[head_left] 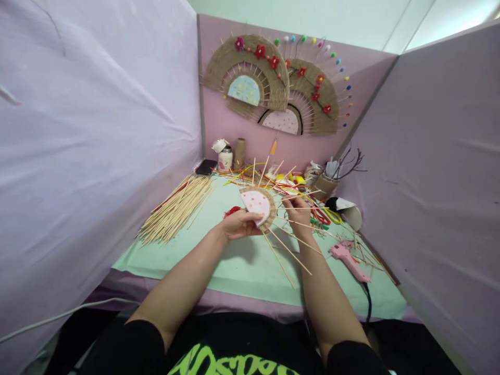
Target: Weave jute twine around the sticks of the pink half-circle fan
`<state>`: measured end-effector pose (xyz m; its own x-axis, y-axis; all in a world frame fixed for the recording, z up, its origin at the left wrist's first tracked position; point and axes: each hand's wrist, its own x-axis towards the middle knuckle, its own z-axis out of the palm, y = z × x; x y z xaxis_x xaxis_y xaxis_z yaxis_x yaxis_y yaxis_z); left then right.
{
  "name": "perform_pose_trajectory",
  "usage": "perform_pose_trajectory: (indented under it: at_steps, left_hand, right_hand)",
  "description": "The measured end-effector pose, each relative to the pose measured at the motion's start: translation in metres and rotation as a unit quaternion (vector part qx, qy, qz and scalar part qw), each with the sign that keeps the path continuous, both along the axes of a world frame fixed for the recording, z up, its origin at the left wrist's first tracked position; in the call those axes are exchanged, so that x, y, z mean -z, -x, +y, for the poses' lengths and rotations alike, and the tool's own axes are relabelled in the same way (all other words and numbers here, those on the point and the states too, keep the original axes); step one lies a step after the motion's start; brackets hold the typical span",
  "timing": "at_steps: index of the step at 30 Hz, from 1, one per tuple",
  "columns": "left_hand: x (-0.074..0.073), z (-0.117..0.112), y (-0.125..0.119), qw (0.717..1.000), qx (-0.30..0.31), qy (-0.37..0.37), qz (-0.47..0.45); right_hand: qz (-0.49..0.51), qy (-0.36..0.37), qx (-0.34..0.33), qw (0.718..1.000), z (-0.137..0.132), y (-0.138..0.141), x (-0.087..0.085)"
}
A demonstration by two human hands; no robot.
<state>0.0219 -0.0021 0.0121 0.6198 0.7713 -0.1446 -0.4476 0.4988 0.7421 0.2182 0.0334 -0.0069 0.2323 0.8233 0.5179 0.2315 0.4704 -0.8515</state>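
My left hand (239, 224) is closed on the lower edge of a small half-round craft fan (258, 204). The fan has a pink dotted paper centre, a band of brown twine round it, and thin bamboo sticks fanning out on all sides. My right hand (299, 210) is at the fan's right side, fingers pinched among the sticks; what it grips there is too fine to make out. Both hands hover above a pale green mat (242, 265).
A heap of bamboo skewers (177, 208) lies left on the mat. A pink glue gun (347, 259) with black cord rests at right. Coloured sticks, a twine spool (239, 152), a jar (225, 158) and cups stand at the back. Two finished fans (273, 83) hang on the rear wall.
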Motion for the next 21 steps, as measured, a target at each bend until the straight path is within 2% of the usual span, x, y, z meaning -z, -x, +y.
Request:
perform_pose_trajectory:
  at_steps: [5, 11, 15, 21]
  left_hand:
    - [-0.0005, 0.0024, 0.0029, 0.999, -0.022, -0.033, 0.023]
    - [0.0004, 0.0046, 0.0054, 0.998, -0.012, -0.063, 0.007]
    - [0.0005, 0.0051, 0.0054, 0.997, -0.027, -0.069, 0.019]
    - [-0.0003, 0.0095, 0.0070, 0.996, -0.057, -0.074, 0.011]
  right_hand:
    - [-0.007, -0.029, 0.030, 0.999, -0.0028, -0.0016, -0.0041]
    - [-0.019, -0.027, 0.056, 0.998, -0.0023, -0.0038, -0.0041]
    - [-0.010, -0.022, 0.054, 0.998, -0.0012, -0.0050, -0.0025]
    - [0.072, 0.000, 0.023, 0.997, 0.0039, -0.0087, 0.0000]
